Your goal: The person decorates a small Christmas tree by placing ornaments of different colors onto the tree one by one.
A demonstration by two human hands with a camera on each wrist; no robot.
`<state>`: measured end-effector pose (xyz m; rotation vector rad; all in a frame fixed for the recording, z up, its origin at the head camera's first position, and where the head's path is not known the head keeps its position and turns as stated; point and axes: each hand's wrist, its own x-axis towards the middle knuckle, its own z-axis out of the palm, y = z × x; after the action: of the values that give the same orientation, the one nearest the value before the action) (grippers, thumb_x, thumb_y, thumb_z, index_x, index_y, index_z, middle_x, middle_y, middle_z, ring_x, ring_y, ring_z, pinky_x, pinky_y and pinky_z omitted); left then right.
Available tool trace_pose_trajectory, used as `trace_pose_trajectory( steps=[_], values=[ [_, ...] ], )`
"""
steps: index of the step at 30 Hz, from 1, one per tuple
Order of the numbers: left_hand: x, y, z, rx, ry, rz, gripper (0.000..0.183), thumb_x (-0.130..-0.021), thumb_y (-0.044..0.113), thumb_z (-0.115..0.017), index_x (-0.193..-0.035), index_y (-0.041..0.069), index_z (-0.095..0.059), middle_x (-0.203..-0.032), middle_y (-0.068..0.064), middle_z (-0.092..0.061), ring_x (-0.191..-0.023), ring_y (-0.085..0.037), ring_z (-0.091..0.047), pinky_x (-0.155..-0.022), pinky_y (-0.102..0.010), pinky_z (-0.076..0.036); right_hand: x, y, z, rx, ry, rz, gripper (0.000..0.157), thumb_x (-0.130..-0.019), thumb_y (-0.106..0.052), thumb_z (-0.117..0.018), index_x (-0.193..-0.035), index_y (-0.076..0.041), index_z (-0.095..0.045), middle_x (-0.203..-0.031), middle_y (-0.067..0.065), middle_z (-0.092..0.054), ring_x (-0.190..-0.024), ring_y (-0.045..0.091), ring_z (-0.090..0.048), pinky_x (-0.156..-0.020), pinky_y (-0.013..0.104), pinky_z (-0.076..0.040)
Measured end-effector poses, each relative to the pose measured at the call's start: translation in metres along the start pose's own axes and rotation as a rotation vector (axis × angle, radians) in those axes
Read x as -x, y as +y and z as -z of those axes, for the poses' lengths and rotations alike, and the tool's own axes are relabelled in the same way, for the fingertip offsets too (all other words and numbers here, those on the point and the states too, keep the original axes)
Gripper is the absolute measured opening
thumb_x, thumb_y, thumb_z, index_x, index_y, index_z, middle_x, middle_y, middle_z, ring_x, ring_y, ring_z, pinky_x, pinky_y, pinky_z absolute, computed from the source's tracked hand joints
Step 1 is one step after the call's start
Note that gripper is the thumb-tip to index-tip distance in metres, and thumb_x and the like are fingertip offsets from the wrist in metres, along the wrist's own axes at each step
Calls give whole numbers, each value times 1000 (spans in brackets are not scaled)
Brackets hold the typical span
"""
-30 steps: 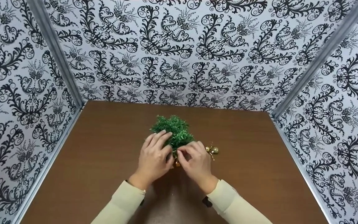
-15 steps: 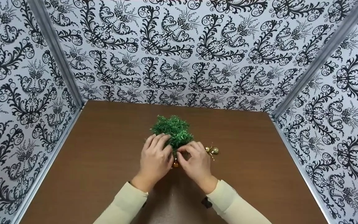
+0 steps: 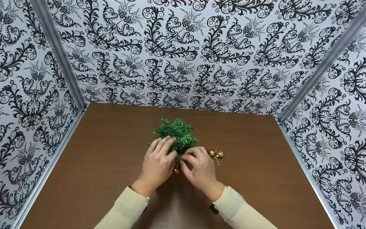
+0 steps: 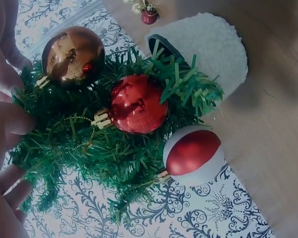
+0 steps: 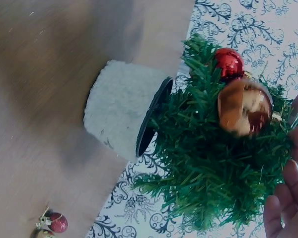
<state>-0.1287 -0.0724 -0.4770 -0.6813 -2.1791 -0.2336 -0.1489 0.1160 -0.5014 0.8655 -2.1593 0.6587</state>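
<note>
A small artificial Christmas tree (image 3: pixel 178 132) stands in a fuzzy white pot (image 4: pixel 208 54). My left hand (image 3: pixel 159 162) holds its near left branches, fingers curled among the needles. My right hand (image 3: pixel 200 163) has thumb and forefinger pinched together beside the left hand, at the string end of the copper bauble (image 5: pixel 245 107); the string itself is hidden by fingers and needles. In the left wrist view a red bauble (image 4: pixel 139 104) and a red-and-white bauble (image 4: pixel 194 155) also hang on the tree.
Right of my right hand, a small bunch of gold baubles (image 3: pixel 216 154) lies on the brown table (image 3: pixel 249 190). The right wrist view shows a small dark red bauble (image 5: pixel 57 222) in that bunch. Patterned walls (image 3: pixel 183 63) enclose the back and sides.
Both hands stay at the tree's near side. The copper bauble has shifted slightly down and left, and the right fingertips have sunk a little toward me. The left fingers have drawn slightly back.
</note>
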Motion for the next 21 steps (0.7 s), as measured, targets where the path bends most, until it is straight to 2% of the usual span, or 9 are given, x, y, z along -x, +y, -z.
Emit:
trace_pose_trajectory(
  steps=[5,12,16,21],
  values=[
    [1,-1,1,39,-17,-12,9,-85,9,-68,-77,10,-72,-134,-13,-60,-127,-31,-52,-106,-49,-38,0,3,3,-11,-17,29,8,-85,-18,-71,-91,-18,-76,-105,-3,-63,-101,17,-57,-79,37,-53],
    [3,-2,0,59,-25,-9,7,-83,13,-71,-77,9,-71,-135,-14,-59,-127,-32,-52,-106,-50,-38,0,3,4,-33,-27,40,9,-86,-18,-71,-94,-17,-76,-107,-2,-63,-103,18,-57,-81,37,-54],
    [3,-2,0,87,-33,8,6,-81,14,-68,-84,8,-69,-135,-13,-59,-127,-32,-52,-106,-49,-38,0,3,4,-49,-24,34,12,-86,-19,-72,-97,-16,-75,-108,-3,-64,-104,17,-57,-82,36,-53],
    [3,-1,0,132,-36,49,28,-83,23,-67,-106,7,-67,-135,-13,-59,-127,-30,-52,-105,-49,-39,2,5,4,-74,-26,21,19,-85,-18,-72,-104,-15,-73,-110,-2,-63,-106,16,-57,-84,35,-53]
  ],
)
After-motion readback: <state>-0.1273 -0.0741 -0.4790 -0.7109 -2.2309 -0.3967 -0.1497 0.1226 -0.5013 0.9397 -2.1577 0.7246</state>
